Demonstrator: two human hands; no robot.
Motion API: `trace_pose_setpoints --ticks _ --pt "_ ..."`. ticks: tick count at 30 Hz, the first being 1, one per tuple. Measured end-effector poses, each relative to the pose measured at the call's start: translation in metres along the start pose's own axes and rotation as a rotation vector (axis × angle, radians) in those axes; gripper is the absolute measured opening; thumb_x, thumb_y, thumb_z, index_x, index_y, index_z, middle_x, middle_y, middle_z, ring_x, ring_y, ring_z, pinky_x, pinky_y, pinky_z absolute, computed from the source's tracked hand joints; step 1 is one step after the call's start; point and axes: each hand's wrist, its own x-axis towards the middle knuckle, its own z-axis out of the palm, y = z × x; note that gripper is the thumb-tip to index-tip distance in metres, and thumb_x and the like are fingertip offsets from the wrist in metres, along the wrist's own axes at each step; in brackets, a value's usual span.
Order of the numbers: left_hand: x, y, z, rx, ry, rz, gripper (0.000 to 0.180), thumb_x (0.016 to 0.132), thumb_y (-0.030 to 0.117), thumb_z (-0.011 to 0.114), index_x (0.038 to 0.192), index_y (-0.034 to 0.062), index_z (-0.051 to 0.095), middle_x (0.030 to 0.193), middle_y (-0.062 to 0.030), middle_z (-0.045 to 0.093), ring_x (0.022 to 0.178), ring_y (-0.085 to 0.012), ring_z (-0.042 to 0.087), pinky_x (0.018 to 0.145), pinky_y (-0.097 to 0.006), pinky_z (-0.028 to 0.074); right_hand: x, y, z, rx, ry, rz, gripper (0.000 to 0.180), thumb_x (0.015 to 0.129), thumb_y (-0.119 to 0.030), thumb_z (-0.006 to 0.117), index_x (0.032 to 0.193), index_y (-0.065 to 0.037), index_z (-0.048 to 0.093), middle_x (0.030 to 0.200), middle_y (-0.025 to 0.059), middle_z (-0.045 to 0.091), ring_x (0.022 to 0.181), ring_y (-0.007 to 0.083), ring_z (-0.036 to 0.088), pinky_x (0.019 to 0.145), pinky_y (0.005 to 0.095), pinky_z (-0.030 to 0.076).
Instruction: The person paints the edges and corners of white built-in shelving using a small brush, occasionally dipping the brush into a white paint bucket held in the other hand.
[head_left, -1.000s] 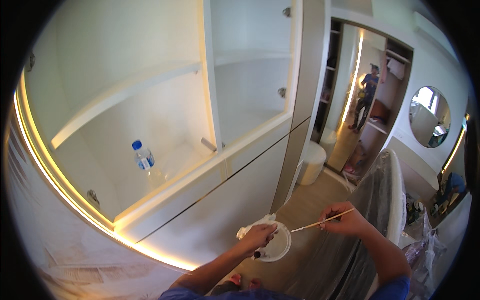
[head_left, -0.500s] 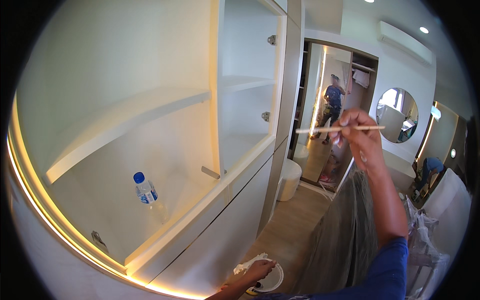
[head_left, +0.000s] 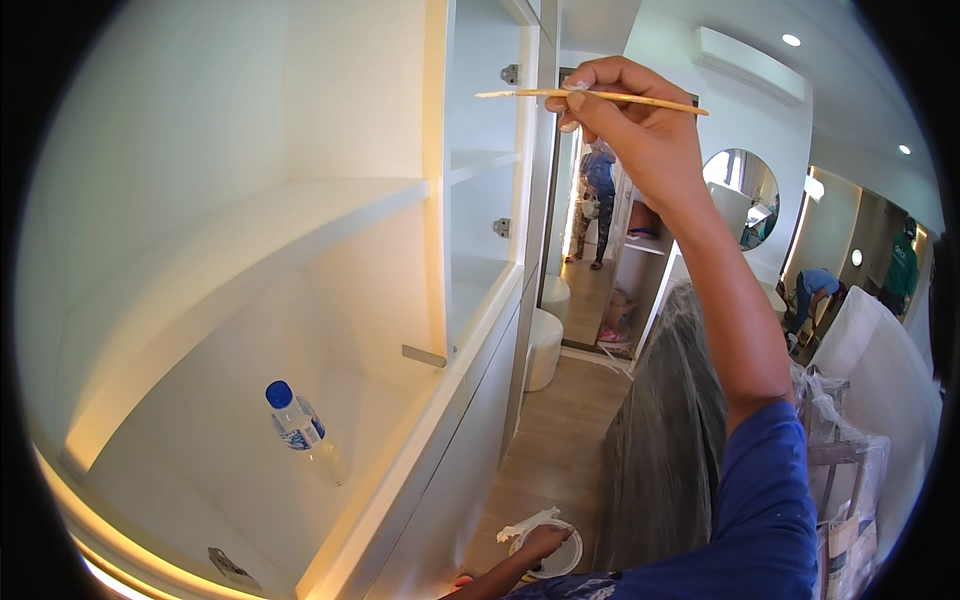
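Raised in front of the shelving, my right hand (head_left: 625, 110) pinches a thin wooden-handled paintbrush (head_left: 640, 99). The brush lies nearly level, its whitish tip pointing left toward the cabinet's upright frame (head_left: 438, 150), apart from it in the picture. Low down, my left hand (head_left: 545, 541) is closed at the rim of a round white tub (head_left: 572, 558); its fingertips are partly hidden. A crumpled white cloth (head_left: 525, 523) hangs over the tub's edge. Inside the lower cabinet space stands a clear plastic bottle (head_left: 300, 428) with a blue cap.
A curved shelf (head_left: 270, 215) spans the cabinet, with metal hinges (head_left: 502, 228) on the side frame. Plastic-covered furniture (head_left: 665, 420) stands to the right. Beyond are a white stool (head_left: 543, 350), a mirrored wardrobe (head_left: 600, 200) and two people (head_left: 815, 290) (head_left: 902, 265) at far right.
My right hand has risen and moved left with the paintbrush, nearer the upright frame. The view has shifted; my left hand remains at the tub.
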Motion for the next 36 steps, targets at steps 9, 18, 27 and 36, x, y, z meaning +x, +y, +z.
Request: trace_pose_setpoints --ticks 9,18,27,36 --pt "-0.006 -0.014 -0.013 -0.051 -0.084 -0.054 0.047 0.093 0.049 0.068 0.09 0.0023 0.072 0.067 -0.0022 0.058 0.052 -0.0113 0.048 0.046 -0.03 0.036 -0.015 0.017 0.037 -0.241 -0.032 -0.104 0.01 0.087 -0.008 0.068 0.096 -0.003 0.07 0.083 0.0034 0.074 0.07 0.0078 0.06 0.062 0.0239 0.048" --pt "0.012 -0.043 -0.017 0.016 -0.074 -0.049 0.055 0.092 0.055 0.067 0.084 0.0004 0.072 0.063 -0.0064 0.061 0.05 -0.0174 0.054 0.047 -0.035 0.04 -0.017 0.026 0.059 -0.473 -0.131 -0.236 0.007 0.089 -0.003 0.067 0.095 -0.001 0.067 0.084 0.005 0.075 0.065 0.0061 0.055 0.061 0.0231 0.047" --pt "0.012 -0.042 -0.033 -0.002 -0.03 -0.004 0.055 0.092 0.053 0.067 0.089 -0.0018 0.074 0.068 -0.0087 0.065 0.055 -0.0179 0.058 0.05 -0.036 0.043 -0.013 0.034 0.065 -0.487 -0.057 -0.266 0.006 0.085 -0.007 0.068 0.09 -0.004 0.067 0.076 0.0036 0.071 0.061 0.0113 0.057 0.058 0.0256 0.047" --pt "0.015 -0.055 -0.044 0.057 -0.049 -0.038 0.056 0.093 0.051 0.067 0.1 -0.0043 0.074 0.083 -0.0153 0.07 0.071 -0.0236 0.065 0.063 -0.039 0.049 -0.011 0.035 0.062 -0.522 -0.096 -0.286 0.007 0.085 -0.004 0.067 0.092 -0.003 0.067 0.079 0.0037 0.072 0.062 0.0093 0.056 0.059 0.0246 0.046"
